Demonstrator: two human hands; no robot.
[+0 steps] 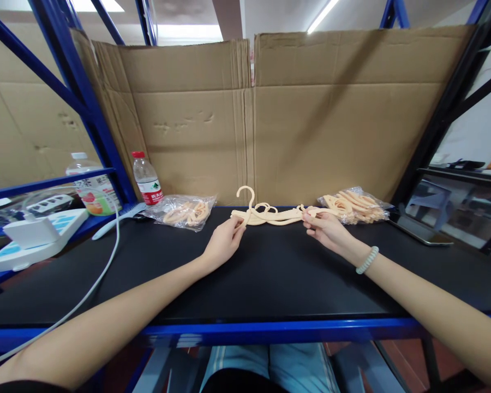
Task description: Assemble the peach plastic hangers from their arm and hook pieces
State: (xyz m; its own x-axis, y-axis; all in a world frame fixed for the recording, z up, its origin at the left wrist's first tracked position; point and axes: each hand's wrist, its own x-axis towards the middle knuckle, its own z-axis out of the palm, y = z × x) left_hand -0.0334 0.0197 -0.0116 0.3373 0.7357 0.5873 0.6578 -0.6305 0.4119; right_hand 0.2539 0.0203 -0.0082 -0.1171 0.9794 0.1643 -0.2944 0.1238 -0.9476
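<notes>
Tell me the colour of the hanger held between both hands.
The hanger is pale peach, almost cream, seen clearly in the head view against the black table.

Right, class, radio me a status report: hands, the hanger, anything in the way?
Left hand and right hand each pinch an end of the peach hanger, just above the black shelf. Bagged hangers left, more right. Nothing between.

Water bottle (146, 178), power strip (33, 234), white cable (106, 256), perhaps a tablet (419, 229), cardboard backdrop (311, 109)

Bright ceiling strip lights, soft shadows, sharp focus, edges bent outward.
</notes>
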